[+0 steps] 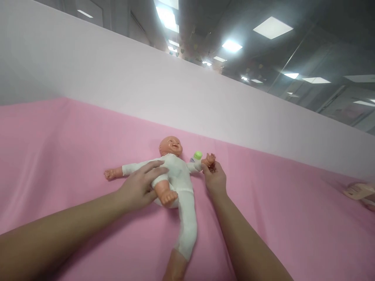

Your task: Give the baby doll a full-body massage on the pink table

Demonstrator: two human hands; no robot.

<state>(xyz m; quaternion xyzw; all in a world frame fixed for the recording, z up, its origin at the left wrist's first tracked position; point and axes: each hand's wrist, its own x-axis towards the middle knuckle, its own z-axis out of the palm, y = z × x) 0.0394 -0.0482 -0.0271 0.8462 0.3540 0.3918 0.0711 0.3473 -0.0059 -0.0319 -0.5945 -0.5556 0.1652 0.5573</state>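
A baby doll (177, 175) with a white cloth body lies on its back, its head toward the wall. One of its legs is bent up over its belly, and my left hand (142, 183) is wrapped round that leg from the side. The other leg stretches down toward me. My right hand (215, 177) pinches the doll's arm near the wrist, on the right side of its body. Just behind that arm is a small white bottle with a green cap (198, 155), partly hidden by it.
A pink sheet (88, 148) covers the surface under the doll, with some folds at the left. Behind it rises a white wall (117, 74) topped by glass with ceiling lights showing. A beige object (359, 191), blurred, lies at the far right edge.
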